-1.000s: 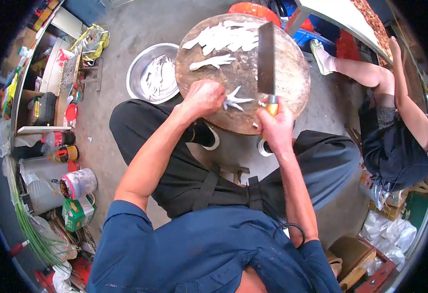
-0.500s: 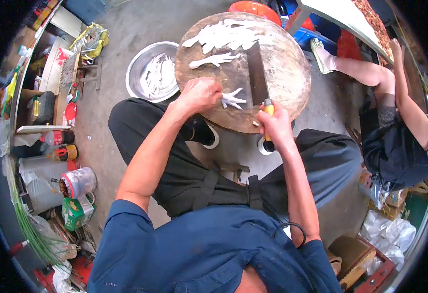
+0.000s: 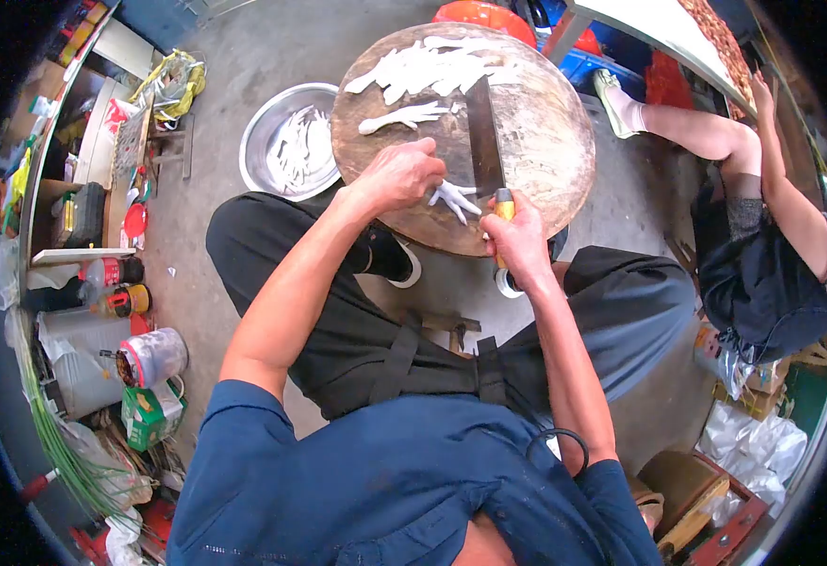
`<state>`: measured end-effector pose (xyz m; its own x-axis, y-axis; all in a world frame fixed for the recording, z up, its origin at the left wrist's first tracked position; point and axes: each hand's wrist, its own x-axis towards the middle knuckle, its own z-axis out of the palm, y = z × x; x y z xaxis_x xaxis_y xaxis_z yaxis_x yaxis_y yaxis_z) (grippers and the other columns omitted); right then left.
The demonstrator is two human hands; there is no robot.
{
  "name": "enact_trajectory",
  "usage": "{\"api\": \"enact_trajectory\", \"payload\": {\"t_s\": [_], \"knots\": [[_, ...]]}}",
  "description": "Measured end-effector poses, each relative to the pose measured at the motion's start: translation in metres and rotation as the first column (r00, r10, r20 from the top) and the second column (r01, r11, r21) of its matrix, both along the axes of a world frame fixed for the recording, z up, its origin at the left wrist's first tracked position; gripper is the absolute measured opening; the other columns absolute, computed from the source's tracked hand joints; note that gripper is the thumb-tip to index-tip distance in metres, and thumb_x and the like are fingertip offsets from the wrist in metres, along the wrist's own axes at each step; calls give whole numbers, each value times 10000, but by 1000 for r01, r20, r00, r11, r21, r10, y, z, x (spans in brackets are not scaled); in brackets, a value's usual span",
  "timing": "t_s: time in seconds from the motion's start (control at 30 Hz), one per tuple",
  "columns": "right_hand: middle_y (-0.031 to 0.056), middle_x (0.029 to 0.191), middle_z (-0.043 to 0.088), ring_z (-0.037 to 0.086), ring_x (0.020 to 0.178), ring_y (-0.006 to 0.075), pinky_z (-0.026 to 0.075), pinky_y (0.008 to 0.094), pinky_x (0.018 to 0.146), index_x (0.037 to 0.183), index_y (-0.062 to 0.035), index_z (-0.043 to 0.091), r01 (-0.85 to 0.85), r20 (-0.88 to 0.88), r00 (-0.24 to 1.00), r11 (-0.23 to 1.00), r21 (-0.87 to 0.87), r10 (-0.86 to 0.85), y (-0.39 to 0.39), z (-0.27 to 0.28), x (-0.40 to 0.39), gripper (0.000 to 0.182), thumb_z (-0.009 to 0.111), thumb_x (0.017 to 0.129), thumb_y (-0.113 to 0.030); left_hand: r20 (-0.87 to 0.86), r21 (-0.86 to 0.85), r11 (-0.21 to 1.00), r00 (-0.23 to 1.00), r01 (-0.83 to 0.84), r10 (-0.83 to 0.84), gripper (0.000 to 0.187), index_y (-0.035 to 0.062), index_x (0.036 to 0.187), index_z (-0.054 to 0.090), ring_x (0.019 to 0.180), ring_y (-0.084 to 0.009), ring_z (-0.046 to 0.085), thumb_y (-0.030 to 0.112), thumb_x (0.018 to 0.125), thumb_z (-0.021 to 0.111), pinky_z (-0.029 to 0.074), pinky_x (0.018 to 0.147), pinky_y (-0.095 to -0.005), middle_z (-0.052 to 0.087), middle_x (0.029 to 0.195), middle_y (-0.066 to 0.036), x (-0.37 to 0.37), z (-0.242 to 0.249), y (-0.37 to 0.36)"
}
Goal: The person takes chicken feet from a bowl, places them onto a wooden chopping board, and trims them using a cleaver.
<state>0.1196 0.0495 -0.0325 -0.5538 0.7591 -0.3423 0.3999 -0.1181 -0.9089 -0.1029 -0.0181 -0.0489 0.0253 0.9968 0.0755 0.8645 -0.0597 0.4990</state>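
Observation:
My left hand (image 3: 402,175) is closed on a pale chicken foot (image 3: 455,200), whose spread toes show to the right of the fingers over the round wooden block (image 3: 550,141). My right hand (image 3: 519,234) grips the yellow handle of a cleaver (image 3: 486,141). The dark blade points away from me, just right of the foot's toes. One more chicken foot (image 3: 402,118) lies on the block beyond my left hand. Farther back, a pile of white feet (image 3: 432,68) covers the block's far part.
A metal basin (image 3: 255,141) with white pieces stands left of the block. At the right, another person's leg (image 3: 687,127) and arm reach near a white table (image 3: 654,33). Shelves (image 3: 83,253) with bottles line the left; red and blue containers are behind the block.
The cleaver has moved left, closer to the held foot, with my right hand. My left hand has shifted slightly right and up, and the foot's toes now point more downward.

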Motion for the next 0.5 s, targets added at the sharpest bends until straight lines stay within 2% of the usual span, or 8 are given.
{"api": "enact_trajectory", "payload": {"t_s": [0.07, 0.23, 0.3, 0.33, 0.37, 0.43, 0.5], "knots": [[42, 648, 569, 548, 473, 113, 434, 284, 429, 1007, -12, 567, 31, -29, 999, 999, -34, -32, 1, 7, 1, 254, 630, 769, -77, 41, 33, 999, 999, -11, 9, 116, 56, 833, 649, 848, -368, 589, 161, 858, 605, 465, 725, -478, 533, 891, -144, 1, -1, -1], [33, 643, 552, 532, 481, 102, 431, 284, 437, 982, -17, 558, 91, -181, 980, 995, 43, -82, 1, 26, 1, 214, 629, 786, -65, -4, 24, 1000, 1000, 18, -18, 136, 41, 864, 620, 857, -373, 583, 175, 877, 602, 467, 726, -464, 515, 867, -155, 1, 0, 0], [17, 661, 543, 501, 461, 80, 405, 240, 421, 1017, -33, 522, 100, -219, 974, 980, 174, -60, 0, 28, -3, 201, 592, 829, -20, -12, 20, 1000, 1000, 15, -15, 140, 40, 866, 623, 860, -372, 584, 178, 875, 605, 467, 728, -465, 517, 868, -157, 1, 0, 0], [24, 654, 547, 513, 466, 87, 412, 251, 424, 1018, -28, 530, 84, -133, 989, 981, 176, -61, -3, 25, -7, 202, 598, 829, -43, -2, 24, 1000, 1000, 15, -15, 143, 38, 860, 621, 860, -372, 585, 180, 873, 608, 468, 729, -468, 519, 868, -157, 1, -2, 0], [27, 636, 542, 520, 467, 101, 417, 266, 424, 1015, -20, 541, 12, -7, 1000, 966, 258, -10, 1, -8, -6, 217, 613, 815, -65, 6, 28, 999, 1000, 16, -16, 147, 36, 854, 619, 860, -371, 586, 182, 871, 611, 469, 731, -471, 521, 868, -157, 0, -3, 1], [36, 626, 545, 527, 463, 122, 427, 282, 428, 1013, -14, 554, -37, 53, 998, 996, 82, 33, 1, -9, -11, 238, 625, 799, -88, -5, 22, 1000, 1000, 21, -21, 149, 38, 852, 619, 858, -369, 587, 186, 871, 612, 470, 734, -473, 522, 868, -156, 0, 0, 2], [81, 685, 605, 575, 494, 143, 465, 292, 457, 1027, -16, 559, -64, 197, 979, 992, 106, 42, 3, 3, -11, 267, 633, 781, -85, -11, 2, 1000, 1000, 17, -17, 152, 40, 850, 619, 857, -368, 587, 190, 871, 614, 470, 737, -476, 522, 868, -156, 2, -2, -5]]}}
